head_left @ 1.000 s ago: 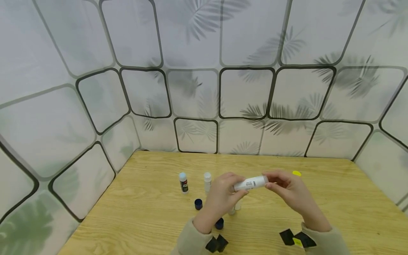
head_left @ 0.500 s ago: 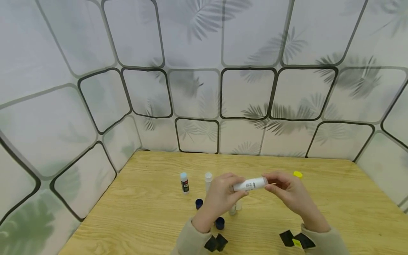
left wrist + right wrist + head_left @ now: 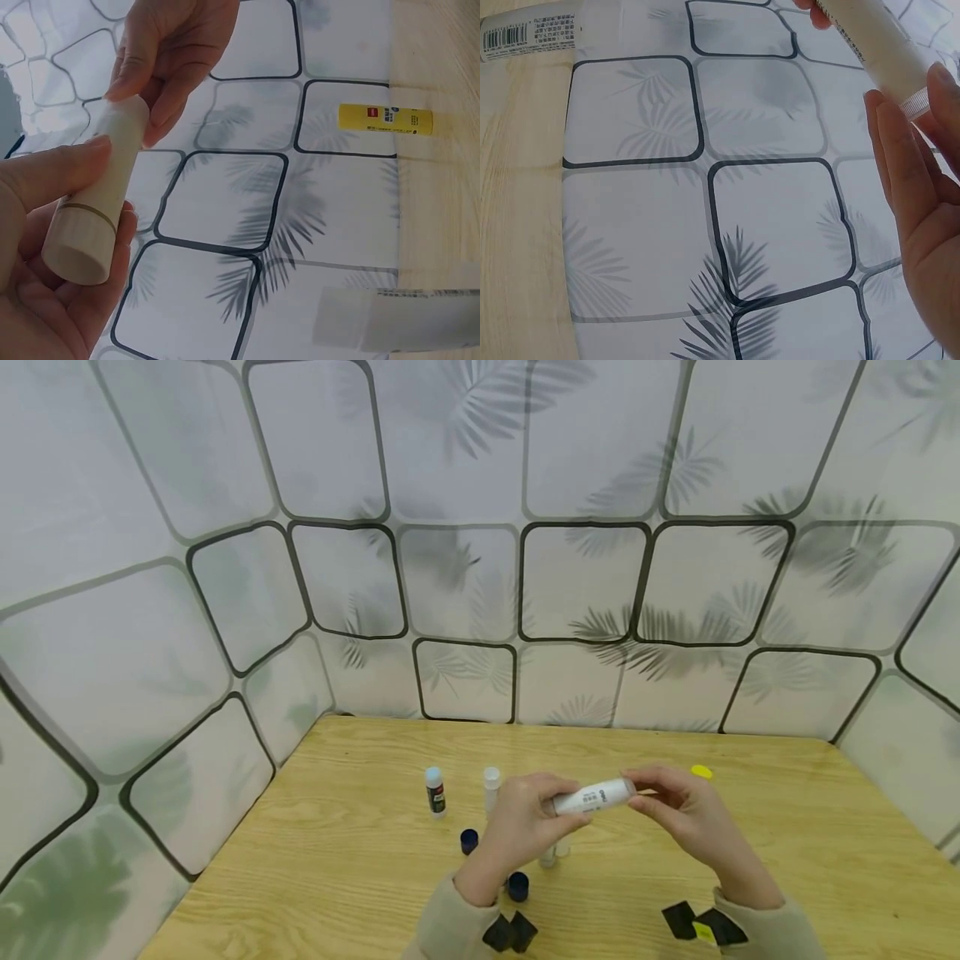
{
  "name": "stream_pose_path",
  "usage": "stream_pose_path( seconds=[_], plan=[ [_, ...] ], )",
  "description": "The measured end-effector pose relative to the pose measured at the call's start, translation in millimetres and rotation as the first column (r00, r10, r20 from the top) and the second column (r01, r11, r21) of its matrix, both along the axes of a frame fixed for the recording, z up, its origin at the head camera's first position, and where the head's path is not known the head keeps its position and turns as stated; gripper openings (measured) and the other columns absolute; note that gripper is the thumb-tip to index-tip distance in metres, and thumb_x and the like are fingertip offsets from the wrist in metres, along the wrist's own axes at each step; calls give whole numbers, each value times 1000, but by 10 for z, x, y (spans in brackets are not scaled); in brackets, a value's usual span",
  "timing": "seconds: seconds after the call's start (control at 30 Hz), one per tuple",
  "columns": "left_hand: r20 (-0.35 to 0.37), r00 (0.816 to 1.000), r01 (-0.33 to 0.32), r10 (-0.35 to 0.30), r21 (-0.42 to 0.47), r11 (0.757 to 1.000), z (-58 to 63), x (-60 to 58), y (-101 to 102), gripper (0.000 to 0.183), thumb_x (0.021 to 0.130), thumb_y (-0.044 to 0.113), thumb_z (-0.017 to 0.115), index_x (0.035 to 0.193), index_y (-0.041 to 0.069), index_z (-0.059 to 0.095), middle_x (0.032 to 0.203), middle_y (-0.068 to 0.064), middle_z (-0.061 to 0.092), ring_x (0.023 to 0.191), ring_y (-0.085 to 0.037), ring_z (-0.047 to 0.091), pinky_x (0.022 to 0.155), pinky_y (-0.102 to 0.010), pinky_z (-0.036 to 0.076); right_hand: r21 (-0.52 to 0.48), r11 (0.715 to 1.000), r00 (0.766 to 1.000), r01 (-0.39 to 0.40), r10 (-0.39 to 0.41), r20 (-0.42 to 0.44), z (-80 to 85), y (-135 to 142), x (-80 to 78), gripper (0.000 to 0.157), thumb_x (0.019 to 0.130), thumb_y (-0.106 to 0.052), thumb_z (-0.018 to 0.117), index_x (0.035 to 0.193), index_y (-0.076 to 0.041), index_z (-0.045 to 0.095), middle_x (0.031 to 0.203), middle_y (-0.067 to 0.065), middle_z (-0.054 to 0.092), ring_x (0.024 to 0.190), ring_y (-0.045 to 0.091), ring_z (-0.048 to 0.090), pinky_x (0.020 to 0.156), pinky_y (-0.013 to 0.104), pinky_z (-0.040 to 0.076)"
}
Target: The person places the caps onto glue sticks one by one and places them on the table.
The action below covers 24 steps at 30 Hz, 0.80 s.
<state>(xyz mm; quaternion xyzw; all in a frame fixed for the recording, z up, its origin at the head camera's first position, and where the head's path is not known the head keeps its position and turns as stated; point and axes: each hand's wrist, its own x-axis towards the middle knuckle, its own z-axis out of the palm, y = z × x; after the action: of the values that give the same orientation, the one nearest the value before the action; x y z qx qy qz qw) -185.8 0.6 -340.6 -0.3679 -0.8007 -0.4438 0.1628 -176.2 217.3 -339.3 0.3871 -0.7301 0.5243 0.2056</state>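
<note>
White tube [image 3: 595, 797] held above the tabletop [image 3: 337, 877], between its left and right edges: the left hand [image 3: 522, 820] grips one end, the right hand [image 3: 681, 806] pinches the other. From the head, the right hand partly blocks a yellow stick [image 3: 386, 119] toward the far edge; the left partly blocks a white stick [image 3: 491, 780]. A blue-capped stick [image 3: 436, 793] stands nearest the left edge.

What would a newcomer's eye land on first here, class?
Probably the white tube, held between the left hand and right hand above the wood-grain table. Next, the leaf-printed, dark-lined backdrop behind the table. Beyond the right hand, a yellow tube stands out.
</note>
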Motion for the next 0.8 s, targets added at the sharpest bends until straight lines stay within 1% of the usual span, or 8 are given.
stream_pose_path(
  seconds=[0.1,0.2,0.3,0.47,0.57,0.63,0.73,0.8],
  plan=[
    [1,1000,-4,4,37,999,-29,-9,36,26,73,14,73,95,2,67,88,-5,64,73,-2,57,59,-11,43,-6,1000,1000,-6,6,-4,14,21,5,36,76,17,56,109,2,59,101,0,59,80,9,57,61,19,47],
    [8,1000,-8,8,53,999,-38,-5,51,25,73,13,73,95,2,66,87,-4,64,71,-2,55,59,-11,44,2,1000,999,27,-27,19,25,20,24,37,76,19,56,109,3,59,102,-1,59,82,8,57,62,19,47],
    [9,1000,-11,11,43,999,-41,-2,58,23,74,10,71,95,3,65,88,-4,63,71,-2,54,59,-11,43,7,998,997,66,-66,47,33,6,37,36,77,17,55,110,4,58,103,-2,58,83,8,57,63,20,48],
    [25,1000,12,-13,54,998,-76,-17,83,22,74,2,66,96,3,63,88,-3,62,73,-2,54,60,-12,44,-18,995,994,100,-99,52,41,-65,17,37,79,15,54,113,2,57,107,0,57,91,8,56,68,21,48],
    [45,999,13,-16,74,997,-100,-22,111,23,73,1,66,96,4,63,87,-1,63,76,-2,56,61,-13,45,-48,995,996,83,-80,44,57,-116,0,36,79,15,54,113,4,57,109,1,56,96,7,54,69,20,48],
    [72,997,3,-9,86,996,-109,-20,128,23,73,3,68,95,4,63,87,-1,63,76,-2,56,62,-14,45,-77,996,998,48,-44,52,73,-143,-9,35,80,16,53,113,5,56,109,2,57,99,7,54,71,20,47],
    [122,992,-12,-1,111,994,-116,-11,148,22,73,5,70,94,6,62,87,0,63,77,-3,57,61,-15,46,-111,994,998,2,5,63,96,-182,-23,33,80,16,53,112,6,55,108,1,58,98,8,55,71,20,47],
    [155,988,-19,-2,137,990,-123,-5,160,22,74,6,71,93,6,62,87,1,62,78,-4,57,61,-15,46,-124,992,997,-3,13,76,115,-212,-28,34,80,15,53,112,4,56,107,0,59,96,9,56,71,20,48]
  ],
)
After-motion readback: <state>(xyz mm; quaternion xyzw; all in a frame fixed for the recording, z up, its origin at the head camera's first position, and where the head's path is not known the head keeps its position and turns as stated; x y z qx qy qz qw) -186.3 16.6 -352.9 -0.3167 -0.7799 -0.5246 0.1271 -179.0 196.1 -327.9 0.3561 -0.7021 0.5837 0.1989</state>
